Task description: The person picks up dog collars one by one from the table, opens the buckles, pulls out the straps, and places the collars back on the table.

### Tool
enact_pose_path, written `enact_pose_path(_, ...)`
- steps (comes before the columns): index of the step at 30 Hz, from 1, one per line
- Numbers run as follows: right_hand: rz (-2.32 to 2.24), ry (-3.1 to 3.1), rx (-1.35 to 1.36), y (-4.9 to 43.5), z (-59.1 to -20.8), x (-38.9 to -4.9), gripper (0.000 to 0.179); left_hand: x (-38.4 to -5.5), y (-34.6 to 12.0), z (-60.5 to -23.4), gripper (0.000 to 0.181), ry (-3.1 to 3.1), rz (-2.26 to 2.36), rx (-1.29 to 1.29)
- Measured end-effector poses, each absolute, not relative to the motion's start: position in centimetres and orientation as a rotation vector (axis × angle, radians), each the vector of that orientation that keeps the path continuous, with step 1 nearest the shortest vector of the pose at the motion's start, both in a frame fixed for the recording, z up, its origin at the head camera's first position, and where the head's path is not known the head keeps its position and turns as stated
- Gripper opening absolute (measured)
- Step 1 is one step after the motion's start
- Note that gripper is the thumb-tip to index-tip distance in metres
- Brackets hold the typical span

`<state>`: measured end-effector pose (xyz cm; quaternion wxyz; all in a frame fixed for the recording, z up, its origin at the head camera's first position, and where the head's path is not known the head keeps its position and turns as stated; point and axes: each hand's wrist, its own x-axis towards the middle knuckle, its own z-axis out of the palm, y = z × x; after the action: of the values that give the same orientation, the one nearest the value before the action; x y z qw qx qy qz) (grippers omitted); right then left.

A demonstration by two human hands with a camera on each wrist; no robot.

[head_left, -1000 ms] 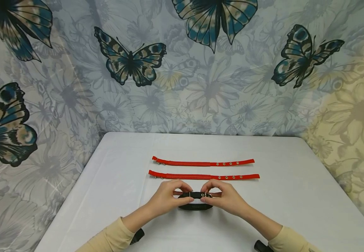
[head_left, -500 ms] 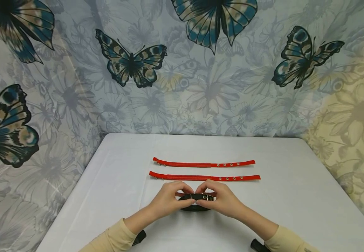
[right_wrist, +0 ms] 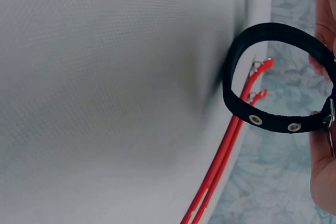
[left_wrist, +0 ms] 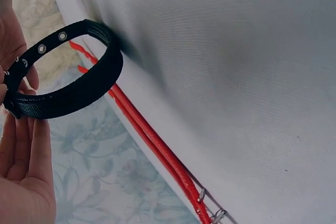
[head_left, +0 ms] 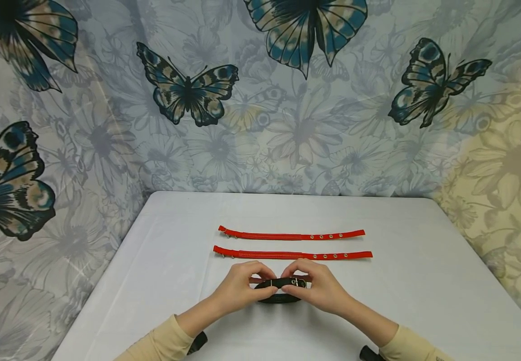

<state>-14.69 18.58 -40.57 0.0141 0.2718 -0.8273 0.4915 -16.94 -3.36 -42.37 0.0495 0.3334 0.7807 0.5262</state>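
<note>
A black collar (head_left: 280, 299), bent into a closed loop, is held between both hands in the head view. My left hand (head_left: 240, 284) pinches the strap with thumb and fingers on its left side. On the right, my right hand (head_left: 322, 285) pinches it next to the metal buckle (head_left: 296, 282). The fingertips of both hands nearly meet over the band. Metal eyelets (left_wrist: 42, 49) show along the strap in the left wrist view, and the loop (right_wrist: 231, 77) hangs close over the white surface in the right wrist view.
Two red collars (head_left: 260, 235) with eyelets and metal rings lie straight and roughly parallel on the white table (head_left: 179, 213) beyond the hands. A wall covering (head_left: 305, 135) with butterflies and flowers stands behind the table's far edge.
The hands have drawn closer together on the black collar, the right hand shifting slightly left. The buckle now faces the head camera more plainly. The red collars have stayed in place.
</note>
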Motion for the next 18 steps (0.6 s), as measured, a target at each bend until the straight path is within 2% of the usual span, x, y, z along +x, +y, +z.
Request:
enact_pose_path(4,1.590,-2.544,0.842,18.7,-41.1,-14.8,0.017,-16.6,-3.5,-41.5,0.016,2.363,1.629,1.015)
enact_pose_path(9,1.659,-2.520,0.807,19.3,-43.5,-15.5,0.017,-16.7,-3.5,-41.8,0.017,2.366,1.635,0.982)
enact_pose_path(12,1.763,-2.478,0.788,19.7,-44.7,-16.0,0.017,-17.2,-3.5,-43.1,0.018,2.395,1.630,0.961)
enact_pose_path(18,1.929,-2.402,0.791,20.0,-44.8,-16.4,0.018,-18.1,-3.5,-45.2,0.019,2.404,1.658,0.944)
